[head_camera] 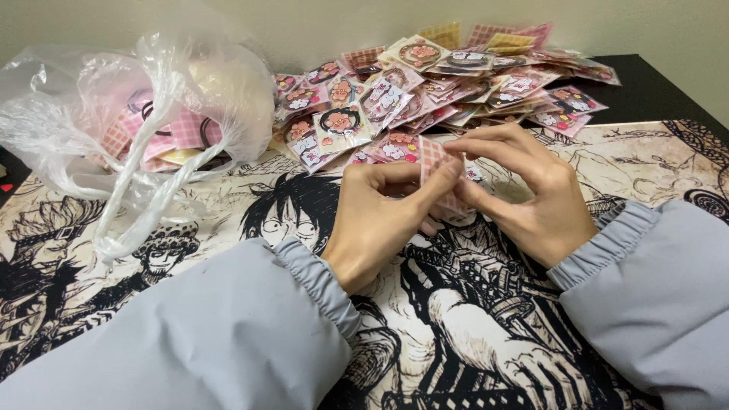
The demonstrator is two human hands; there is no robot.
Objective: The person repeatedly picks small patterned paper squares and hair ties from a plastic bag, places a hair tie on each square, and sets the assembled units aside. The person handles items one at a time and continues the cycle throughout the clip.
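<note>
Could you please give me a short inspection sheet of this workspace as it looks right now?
Surface: table under a black-and-white comic-art mat.
Job's things: small pink checked packet pinched between both hands.
Clutter: heap of similar packets behind; clear plastic bag with more, on the left.
Grippers: left hand and right hand both closed on the packet, grey sleeves.
Cables: nothing seen.
Surroundings: pale wall.

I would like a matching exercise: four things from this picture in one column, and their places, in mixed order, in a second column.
1. pink checked card packet
2. clear plastic bag
3. pile of small pink packets
4. black-and-white cartoon mat

a. heaped at the table's far side
b. pinched between both hands
c. under the hands and sleeves
d. on the left, crumpled

Pairs: 1-b, 2-d, 3-a, 4-c
</note>
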